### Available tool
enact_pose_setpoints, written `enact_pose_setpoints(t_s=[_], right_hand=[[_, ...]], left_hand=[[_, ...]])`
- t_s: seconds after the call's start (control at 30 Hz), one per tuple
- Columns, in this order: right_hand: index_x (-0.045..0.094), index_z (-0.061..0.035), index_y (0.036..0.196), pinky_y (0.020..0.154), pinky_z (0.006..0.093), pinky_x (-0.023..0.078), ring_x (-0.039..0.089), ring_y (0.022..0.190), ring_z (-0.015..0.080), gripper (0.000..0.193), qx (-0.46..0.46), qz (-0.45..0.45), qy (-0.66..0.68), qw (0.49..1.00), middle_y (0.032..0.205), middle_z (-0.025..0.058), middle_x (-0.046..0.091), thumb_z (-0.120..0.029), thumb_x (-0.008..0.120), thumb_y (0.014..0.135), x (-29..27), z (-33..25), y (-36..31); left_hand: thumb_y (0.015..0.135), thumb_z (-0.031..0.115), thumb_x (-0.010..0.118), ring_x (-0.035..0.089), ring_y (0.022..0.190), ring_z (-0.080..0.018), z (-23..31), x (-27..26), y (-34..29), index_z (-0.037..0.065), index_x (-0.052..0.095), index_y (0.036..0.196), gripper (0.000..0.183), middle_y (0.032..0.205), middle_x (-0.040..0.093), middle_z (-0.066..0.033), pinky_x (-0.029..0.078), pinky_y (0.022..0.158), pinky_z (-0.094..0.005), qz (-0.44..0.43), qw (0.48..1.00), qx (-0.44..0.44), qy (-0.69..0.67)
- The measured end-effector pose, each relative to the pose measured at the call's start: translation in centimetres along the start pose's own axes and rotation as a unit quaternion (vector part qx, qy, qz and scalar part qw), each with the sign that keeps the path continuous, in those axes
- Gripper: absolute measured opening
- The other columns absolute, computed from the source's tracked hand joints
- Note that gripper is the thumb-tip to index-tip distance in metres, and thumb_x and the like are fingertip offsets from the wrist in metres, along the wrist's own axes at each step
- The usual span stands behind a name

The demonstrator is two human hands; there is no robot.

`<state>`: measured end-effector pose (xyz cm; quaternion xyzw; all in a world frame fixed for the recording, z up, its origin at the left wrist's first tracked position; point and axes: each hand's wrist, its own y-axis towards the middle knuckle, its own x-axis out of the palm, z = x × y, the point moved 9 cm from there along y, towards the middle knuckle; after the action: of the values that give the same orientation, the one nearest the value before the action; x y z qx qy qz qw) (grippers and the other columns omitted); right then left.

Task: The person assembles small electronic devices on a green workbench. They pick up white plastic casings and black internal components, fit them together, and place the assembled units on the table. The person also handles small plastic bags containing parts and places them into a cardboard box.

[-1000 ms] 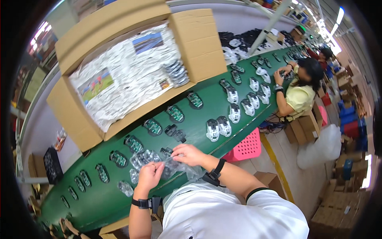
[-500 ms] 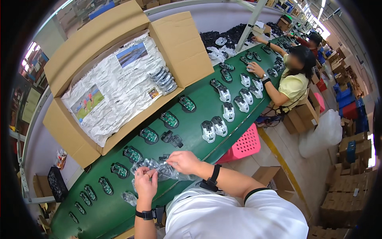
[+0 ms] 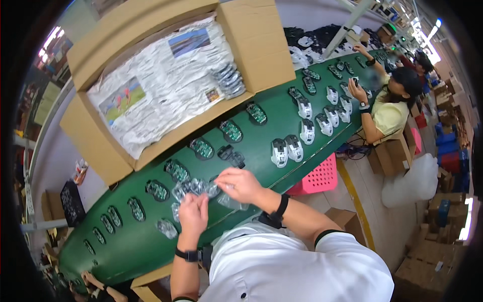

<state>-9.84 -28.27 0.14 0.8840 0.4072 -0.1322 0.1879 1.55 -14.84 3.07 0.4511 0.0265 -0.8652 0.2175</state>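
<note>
- The green table (image 3: 126, 246) is the largest; its surface is smooth, and it runs slantwise from lower left to upper right.
- The open cardboard box (image 3: 264, 50) stands at the far side, with stiff brown flaps and wrinkled printed paper inside.
- The right hand (image 3: 244, 186) has its fingers bent and narrow, and it pinches the film of the clear plastic bag (image 3: 232, 203).
- The left hand (image 3: 193, 214) has its thumb and fingertips close together at the plastic; whether they grip it, I cannot tell.
- This bag is thin, shiny and crumpled; it lies between the hands and under the right one, its long axis going toward lower right.
- The plastic-wrapped pieces (image 3: 183, 190) lie just beyond the left fingertips, rounded and glossy, their group stretching sideways.
- The white mouse shells (image 3: 279, 153), curved and oval, lie to the right, apart from both hands.
- The dark plastic part (image 3: 231, 156), angular, lies just beyond the right hand.
</note>
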Motion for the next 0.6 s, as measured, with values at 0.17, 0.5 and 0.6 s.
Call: enact_pose_setpoints(t_s=[0.17,0.5,0.6], right_hand=[[0.072,-0.0036,0.102,0.081,0.0388,0.058,0.071,0.095,0.0344,0.016,-0.045,0.016,0.009,0.999,0.108,0.0171,0.072,-0.013,0.064,0.092,-1.4,-0.6,1.3],[0.062,-0.004,0.097,0.074,0.0359,0.05,0.063,0.081,0.0207,0.035,0.174,-0.036,0.334,0.926,0.089,0.0117,0.066,-0.038,0.07,0.094,4.4,4.6,-2.8],[0.063,-0.0042,0.096,0.081,0.0385,0.05,0.064,0.092,0.0275,0.034,0.089,-0.306,0.064,0.946,0.099,0.0131,0.067,-0.029,0.078,0.08,6.1,4.0,-7.6]], left_hand=[[0.092,0.004,0.065,0.059,0.061,-0.023,0.7,-0.1,-0.3,0.002,0.073,0.094,0.008,0.075,0.06,-0.0108,0.046,0.056,-0.033,0.053,0.992,0.03,-0.112],[0.088,0.018,0.073,0.062,0.105,-0.0277,-9.3,4.5,2.3,0.002,0.059,0.131,0.048,0.118,0.063,-0.0188,0.049,0.094,-0.0397,0.072,0.993,-0.088,0.041],[0.077,0.021,0.079,0.058,0.113,-0.0413,-10.7,5.4,1.1,0.005,0.063,0.126,0.054,0.125,0.059,-0.0262,0.048,0.097,-0.0496,0.028,0.973,-0.078,0.217]])
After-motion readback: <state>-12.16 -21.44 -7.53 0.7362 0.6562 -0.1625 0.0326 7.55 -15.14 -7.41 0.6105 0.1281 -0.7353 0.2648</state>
